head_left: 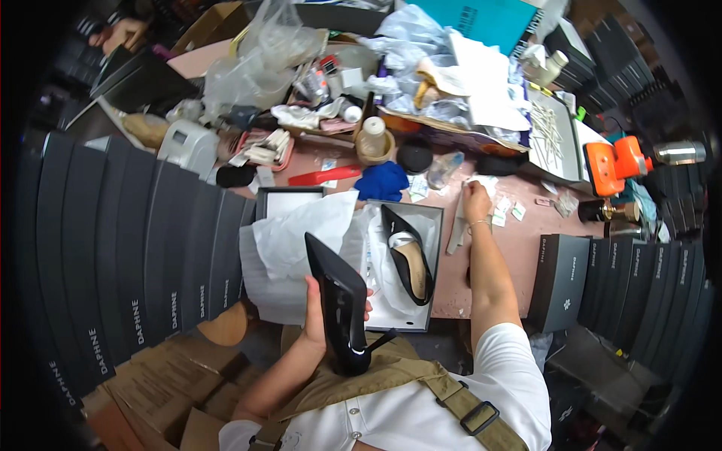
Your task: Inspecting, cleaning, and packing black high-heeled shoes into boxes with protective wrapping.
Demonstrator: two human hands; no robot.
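My left hand [316, 308] grips a glossy black high-heeled shoe [338, 301], toe pointing up and heel toward my chest. Its mate, a second black shoe [408, 255] with a tan insole, lies in an open grey shoe box [435, 218] lined with white tissue paper [301, 233]. My right hand [475, 201] reaches out over the pink table [519, 240], fingers pinched on a small white packet among several scattered white packets [504, 210].
Stacks of black shoe boxes stand at left [113, 255] and right [639, 286]. The far table holds plastic bags, a blue cloth [382, 180], a red tool [323, 177], an orange tool [613, 165] and a white device [186, 144]. Another person's hand [120, 34] shows top left.
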